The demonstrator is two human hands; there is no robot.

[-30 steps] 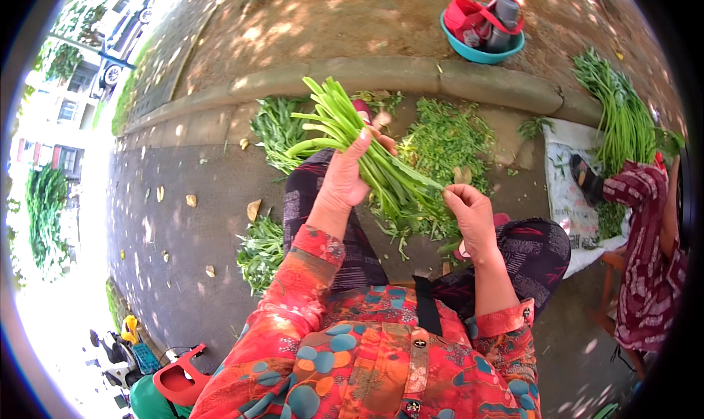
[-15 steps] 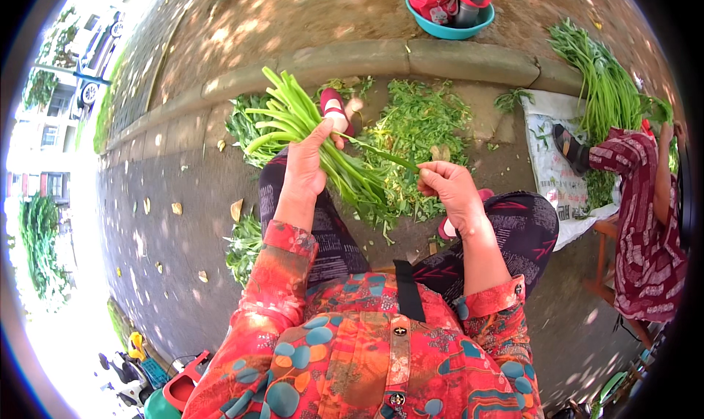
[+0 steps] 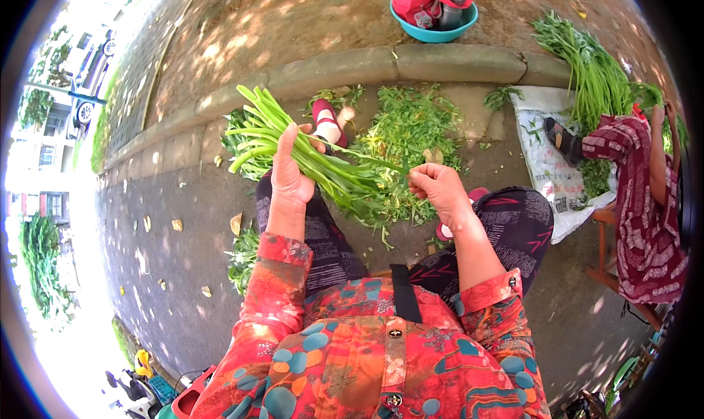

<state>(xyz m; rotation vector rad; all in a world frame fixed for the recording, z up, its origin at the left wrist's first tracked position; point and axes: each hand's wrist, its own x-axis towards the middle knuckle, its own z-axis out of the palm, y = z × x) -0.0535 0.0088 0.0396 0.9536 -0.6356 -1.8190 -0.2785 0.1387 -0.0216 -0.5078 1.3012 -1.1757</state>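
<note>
A bunch of long green leafy stalks (image 3: 330, 171) lies slantwise in front of me, its pale stem ends up to the left and its leaves hanging to the right. My left hand (image 3: 292, 170) is wrapped round the stems. Between thumb and fingers my right hand (image 3: 440, 188) pinches the tip of one thin stalk (image 3: 381, 160) that stretches out from the bunch. Beneath the bunch, a spread heap of loose green leaves (image 3: 418, 126) covers the pavement between my feet. More greens (image 3: 244, 261) lie by my left leg, partly hidden by it.
A stone kerb (image 3: 337, 68) runs across beyond the leaves, with a turquoise basin (image 3: 433, 32) holding a red bag and a grey flask behind it. At right, a person in a maroon patterned garment (image 3: 638, 206) sits by a white sack (image 3: 543, 155) and a large pile of long greens (image 3: 587, 71).
The view has shifted slightly. My left hand still grips the bunch, and my right hand still pinches the thin stalk, now a little further left in view.
</note>
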